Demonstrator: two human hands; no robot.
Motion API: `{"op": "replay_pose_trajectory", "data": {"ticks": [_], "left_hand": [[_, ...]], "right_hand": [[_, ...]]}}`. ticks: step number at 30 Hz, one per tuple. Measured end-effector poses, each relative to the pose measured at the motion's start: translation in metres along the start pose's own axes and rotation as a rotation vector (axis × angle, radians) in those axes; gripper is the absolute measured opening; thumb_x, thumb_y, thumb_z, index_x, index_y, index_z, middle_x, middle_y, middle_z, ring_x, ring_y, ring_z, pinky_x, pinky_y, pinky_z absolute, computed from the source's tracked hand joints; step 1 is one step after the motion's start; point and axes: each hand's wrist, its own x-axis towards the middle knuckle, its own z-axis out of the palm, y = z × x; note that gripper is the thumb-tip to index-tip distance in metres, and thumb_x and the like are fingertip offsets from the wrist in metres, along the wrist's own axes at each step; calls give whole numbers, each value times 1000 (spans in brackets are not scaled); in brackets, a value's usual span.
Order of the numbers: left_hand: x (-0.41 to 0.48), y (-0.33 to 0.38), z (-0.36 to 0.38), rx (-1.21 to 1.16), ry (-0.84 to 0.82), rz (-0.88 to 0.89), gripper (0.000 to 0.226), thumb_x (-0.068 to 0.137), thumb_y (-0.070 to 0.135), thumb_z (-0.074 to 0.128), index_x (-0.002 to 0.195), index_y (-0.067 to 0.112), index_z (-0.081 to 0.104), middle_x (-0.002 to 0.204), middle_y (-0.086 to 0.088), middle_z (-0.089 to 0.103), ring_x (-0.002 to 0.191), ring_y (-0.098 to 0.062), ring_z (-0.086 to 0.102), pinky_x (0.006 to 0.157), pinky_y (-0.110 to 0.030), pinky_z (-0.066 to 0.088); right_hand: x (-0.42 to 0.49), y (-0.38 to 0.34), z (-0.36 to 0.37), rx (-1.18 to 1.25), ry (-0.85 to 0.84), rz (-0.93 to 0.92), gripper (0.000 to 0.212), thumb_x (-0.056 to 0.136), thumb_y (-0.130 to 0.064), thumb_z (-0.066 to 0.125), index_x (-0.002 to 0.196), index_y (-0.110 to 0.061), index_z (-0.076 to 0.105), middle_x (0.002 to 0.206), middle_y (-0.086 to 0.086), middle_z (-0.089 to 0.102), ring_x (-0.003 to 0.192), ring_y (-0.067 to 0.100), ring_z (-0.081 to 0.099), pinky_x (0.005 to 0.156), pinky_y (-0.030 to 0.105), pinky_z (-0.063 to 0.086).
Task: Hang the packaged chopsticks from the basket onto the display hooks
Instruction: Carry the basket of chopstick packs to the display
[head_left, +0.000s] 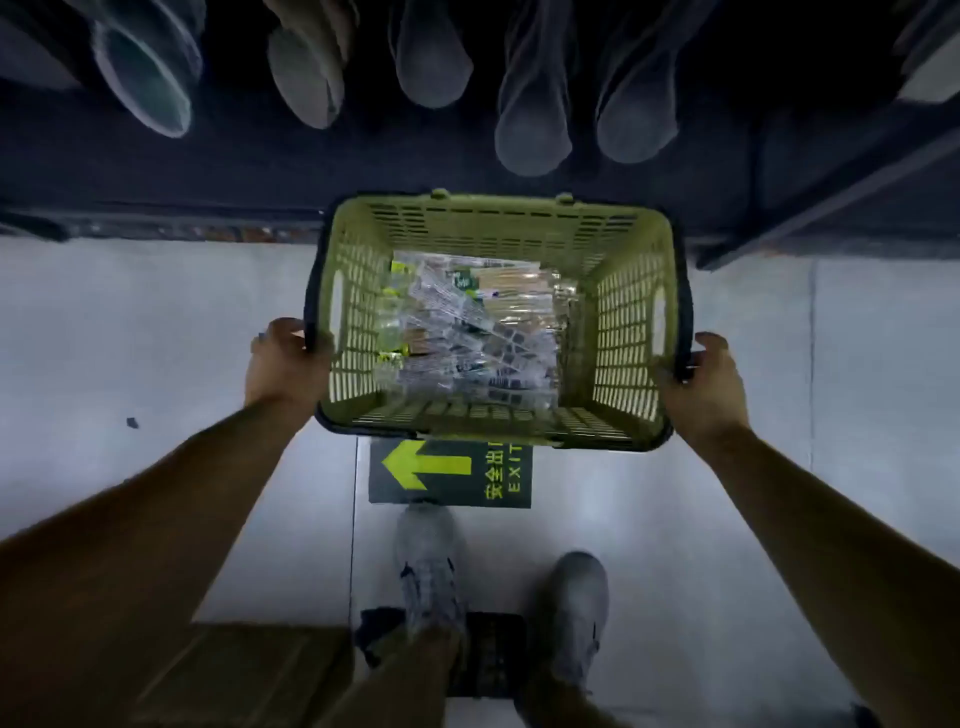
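Here, the basket (498, 228): green plastic with slotted walls and a dark rim, square in front of the person and close to the foot of the dark shelf. That spot would put the goods within reach of the display above.
Left hand (283, 364): clasps the basket's left rim, thumb over the edge, fingers under and outside it.
Right hand (701, 384): grasps the right rim the same way. A grip on each side keeps the load level so nothing slides.
Packaged chopsticks (467, 332): a loose heap of clear sleeves on the basket floor, mostly toward its left and middle, none yet taken out.
Height: whether the basket rests on the tiles or hangs just above them cannot be told.
Exit sign (452, 473): a floor sticker with a green arrow, its far edge hidden under the basket.
Shoes (428, 561): grey, one stepped forward onto the sign's edge, a stance that suits bending toward the load.
Hanging goods (535, 119): pale rounded items in wrappers dangling from the shelf above the basket. The display hooks themselves are lost in the dark.
Cardboard box (249, 675): on the floor at the person's left, well apart from the basket.
Stage: probably the very start, with hanging not yet begun.
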Motion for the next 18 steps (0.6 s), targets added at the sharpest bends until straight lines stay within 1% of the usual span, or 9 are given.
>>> {"op": "replay_pose_trajectory", "data": {"ticks": [1, 2, 4, 5, 8, 11, 13, 15, 18], "left_hand": [[4, -3, 7, -34, 37, 9, 35, 96, 34, 57, 126, 15, 56, 105, -3, 69, 97, -31, 66, 80, -40, 54], [9, -5, 12, -65, 85, 8, 39, 96, 35, 58, 129, 16, 53, 100, 1, 67, 91, -27, 64, 79, -39, 53], [17, -6, 22, -116, 108, -2, 51, 96, 37, 60, 139, 14, 45, 93, 4, 66, 83, -23, 63, 75, -38, 51], [23, -8, 26, -118, 112, -18, 50, 96, 38, 60, 138, 14, 48, 93, 3, 66, 80, -24, 63, 71, -36, 50], [35, -7, 33, -58, 80, -52, 34, 95, 43, 57, 109, 12, 64, 92, -6, 70, 80, -33, 67, 61, -33, 47], [40, -5, 37, -81, 97, -64, 36, 92, 47, 57, 98, 13, 67, 90, -8, 73, 79, -32, 69, 62, -35, 51], [38, -2, 32, -55, 94, -63, 37, 94, 48, 57, 96, 12, 68, 91, -8, 74, 80, -32, 70, 68, -39, 57], [29, -1, 23, -17, 68, -53, 38, 97, 47, 58, 96, 10, 67, 92, -9, 75, 82, -32, 70, 73, -44, 60], [0, 5, -1, 2, 38, -31, 38, 97, 46, 58, 95, 9, 67, 90, -9, 74, 80, -32, 69, 74, -47, 61]], "right_hand": [[4, 3, 7, 13, 5, 1, 55, 95, -23, 68, 141, -11, 41, 115, 6, 65, 91, 21, 65, 61, 7, 47], [7, 4, 12, 17, 32, 15, 48, 96, -24, 66, 137, -14, 43, 107, 0, 65, 81, 14, 63, 51, 4, 42], [15, 7, 21, 33, 71, 42, 39, 96, -29, 64, 129, -18, 46, 98, -7, 62, 73, -1, 57, 48, 9, 39], [19, 8, 25, 41, 99, 46, 33, 96, -31, 63, 122, -19, 48, 94, -9, 61, 73, -3, 55, 48, 12, 38], [31, 7, 28, 52, 148, 63, 23, 96, -36, 61, 102, -16, 51, 83, -6, 59, 72, 10, 59, 45, 18, 41], [39, 1, 28, 98, 137, 99, 30, 96, -37, 58, 95, -7, 56, 87, 15, 67, 73, 32, 65, 58, 38, 54], [36, -2, 26, 110, 146, 92, 30, 99, -35, 54, 94, -6, 56, 86, 16, 66, 70, 32, 63, 55, 34, 49], [26, -4, 19, 99, 178, 77, 30, 101, -36, 52, 92, -7, 54, 78, 9, 59, 65, 26, 57, 50, 27, 40], [0, -8, -4, 99, 200, 98, 34, 99, -39, 51, 92, -7, 54, 80, 13, 60, 65, 27, 59, 52, 32, 48]]}}
